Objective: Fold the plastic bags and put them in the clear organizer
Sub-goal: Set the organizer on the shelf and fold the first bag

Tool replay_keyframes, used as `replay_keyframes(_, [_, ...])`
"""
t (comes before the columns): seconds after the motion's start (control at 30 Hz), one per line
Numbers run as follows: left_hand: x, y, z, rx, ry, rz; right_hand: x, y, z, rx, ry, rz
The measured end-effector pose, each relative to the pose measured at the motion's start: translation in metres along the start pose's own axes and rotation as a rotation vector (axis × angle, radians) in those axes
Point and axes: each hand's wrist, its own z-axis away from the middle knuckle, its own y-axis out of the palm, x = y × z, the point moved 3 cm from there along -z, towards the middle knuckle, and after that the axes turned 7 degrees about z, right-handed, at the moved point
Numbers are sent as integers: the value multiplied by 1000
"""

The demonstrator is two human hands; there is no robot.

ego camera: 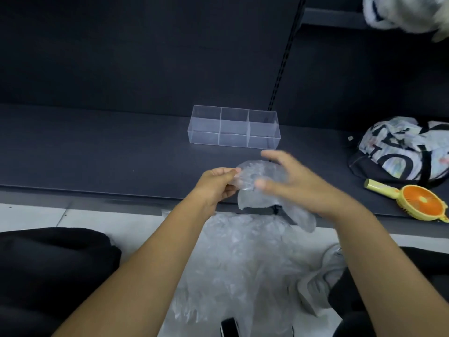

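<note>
A clear organizer (233, 128) with three compartments stands on the dark shelf (97, 152), and nothing shows inside it. In front of it I hold a crumpled clear plastic bag (262, 176) above the shelf's front edge. My left hand (218, 183) pinches the bag's left end between thumb and fingers. My right hand (289, 178) hovers over the bag's right side with fingers spread and blurred; its tail hangs below my right wrist. A heap of more clear plastic bags (238, 259) lies on the floor between my legs.
A black-and-white printed bag (401, 149) sits at the shelf's right end, with a yellow and orange handheld fan (420, 200) lying in front of it. My legs in dark trousers flank the heap, and a grey shoe (320, 283) is at the right.
</note>
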Motion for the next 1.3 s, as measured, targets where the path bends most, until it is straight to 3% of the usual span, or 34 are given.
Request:
replay_keyframes(0.07, [-1, -1, 1, -4, 4, 6, 4, 17, -4, -11, 5, 313])
replay_keyframes(0.13, [-3, -2, 3, 21, 3, 24, 0, 23, -9, -204, 23, 374])
replay_keyframes(0.2, [-5, -5, 5, 27, 8, 77, -13, 21, -11, -305, 58, 125])
replay_keyframes(0.27, [-7, -11, 7, -15, 59, 81, -26, 18, -8, -294, 91, -236])
replay_keyframes(0.43, [11, -21, 4, 72, 132, -334, -43, 10, -1, -264, 203, -833])
replay_keyframes(0.6, [32, -11, 6, 234, 29, -274, -55, 18, 11, -226, 403, -1173])
replay_keyframes(0.7, [29, -8, 13, 67, 39, -235, -58, 24, 16, -204, 459, -1139])
replay_keyframes(0.8, [11, -9, 20, -124, 151, -206, -57, 28, 16, -305, 412, -1164])
replay_keyframes(0.93, [4, 8, 29, 157, 156, -321, -51, 29, 6, -388, 338, -1152])
replay_keyframes(1.03, [18, 17, 23, 148, 183, -390, -54, 32, -2, -414, 298, -1091])
replay_keyframes(1.1, [18, 13, 18, 53, 222, -341, -64, 28, 0, -430, 341, -839])
replay_keyframes(1.2, [9, -1, 16, -30, 232, -260, -86, 5, 8, -331, 416, -214])
replay_keyframes(1.3, [2, -9, 16, 1, 242, -284, -101, -12, 15, -206, 473, -19])
